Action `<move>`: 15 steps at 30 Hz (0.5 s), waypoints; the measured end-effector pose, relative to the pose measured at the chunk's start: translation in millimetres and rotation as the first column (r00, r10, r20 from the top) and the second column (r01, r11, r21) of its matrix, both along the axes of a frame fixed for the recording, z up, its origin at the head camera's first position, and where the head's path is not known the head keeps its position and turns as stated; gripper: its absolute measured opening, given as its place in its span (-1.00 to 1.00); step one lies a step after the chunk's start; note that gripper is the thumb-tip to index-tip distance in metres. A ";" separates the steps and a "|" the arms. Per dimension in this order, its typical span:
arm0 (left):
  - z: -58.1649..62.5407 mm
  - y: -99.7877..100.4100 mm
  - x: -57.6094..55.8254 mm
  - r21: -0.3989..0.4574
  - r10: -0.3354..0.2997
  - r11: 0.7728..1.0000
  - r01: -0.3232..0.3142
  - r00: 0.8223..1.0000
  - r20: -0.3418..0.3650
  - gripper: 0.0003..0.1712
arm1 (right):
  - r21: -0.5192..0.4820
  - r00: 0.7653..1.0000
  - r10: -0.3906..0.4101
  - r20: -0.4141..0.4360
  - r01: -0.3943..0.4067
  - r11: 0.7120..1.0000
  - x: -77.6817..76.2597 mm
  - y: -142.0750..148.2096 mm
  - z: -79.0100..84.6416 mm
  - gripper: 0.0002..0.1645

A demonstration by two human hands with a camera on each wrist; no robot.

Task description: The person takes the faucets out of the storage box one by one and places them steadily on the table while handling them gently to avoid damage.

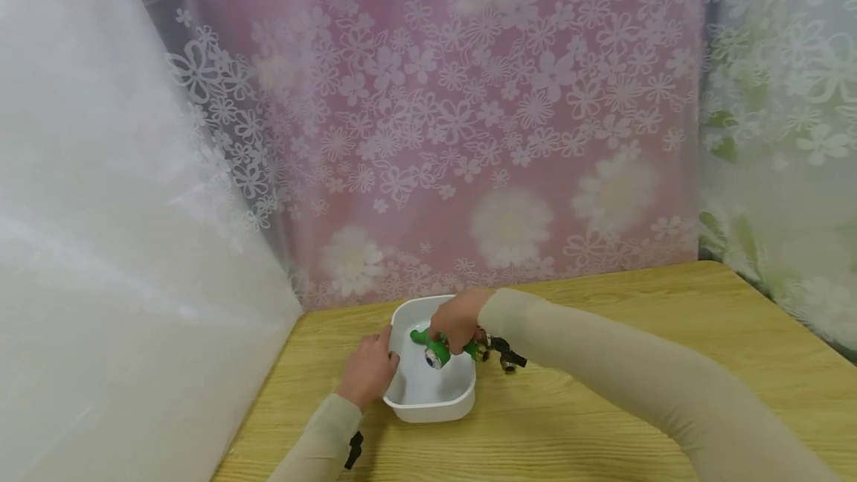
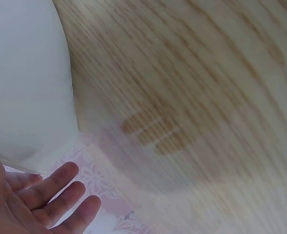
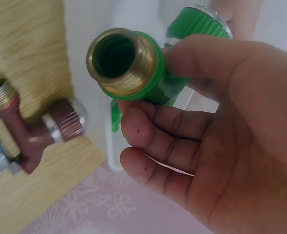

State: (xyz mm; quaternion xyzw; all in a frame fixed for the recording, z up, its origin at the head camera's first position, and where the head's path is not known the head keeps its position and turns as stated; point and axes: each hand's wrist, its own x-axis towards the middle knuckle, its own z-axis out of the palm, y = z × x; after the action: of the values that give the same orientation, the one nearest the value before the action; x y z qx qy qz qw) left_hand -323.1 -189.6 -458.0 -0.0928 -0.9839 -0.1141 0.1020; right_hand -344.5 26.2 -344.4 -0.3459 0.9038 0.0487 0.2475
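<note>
A white plastic basin (image 1: 435,411) stands on the wooden table. Over its inside, my right hand (image 1: 460,318) grips a green valve (image 1: 437,352) between thumb and fingers. The right wrist view shows its brass threaded end (image 3: 116,61) facing the camera and a ribbed green knob (image 3: 199,23) behind. My left hand (image 1: 368,369) rests at the basin's left rim. In the left wrist view, its fingers (image 2: 65,200) extend loosely beside the basin wall (image 2: 26,83); the thumb is hidden there.
Right of the basin lie a maroon valve (image 3: 31,139) with a brass thread and a black valve-like piece (image 1: 512,354), partly behind the right wrist. Another black piece (image 1: 355,451) shows beside the left sleeve. Flowered curtains (image 1: 469,132) hang behind the table (image 1: 569,430).
</note>
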 end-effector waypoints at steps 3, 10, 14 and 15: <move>-0.2 -0.4 -0.4 0.004 0.013 1.000 -0.013 1.000 0.018 -0.37 | -0.003 1.000 0.006 -0.029 -0.006 1.000 5.7 11.0 3.9 -0.58; -1.6 -1.5 -0.4 0.006 0.018 1.000 -0.018 1.000 0.007 -0.38 | -0.011 0.999 -0.023 -0.045 0.023 1.000 12.5 36.7 8.1 -0.63; -0.7 -0.8 -1.1 0.012 0.012 1.000 -0.012 1.000 0.023 -0.37 | -0.016 0.999 -0.029 -0.041 0.028 0.999 11.1 53.4 7.7 -0.67; -0.3 -0.6 -1.5 0.014 0.013 1.000 -0.014 1.000 0.028 -0.37 | -0.024 0.999 -0.033 -0.043 0.032 0.999 10.4 57.6 7.2 -0.66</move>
State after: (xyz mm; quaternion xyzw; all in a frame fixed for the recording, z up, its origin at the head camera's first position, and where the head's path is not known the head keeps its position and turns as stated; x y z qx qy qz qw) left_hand -324.6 -190.2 -458.4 -0.0838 -0.9850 -0.1215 0.0898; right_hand -334.1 83.8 -337.2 -0.3330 0.9149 0.0417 0.2243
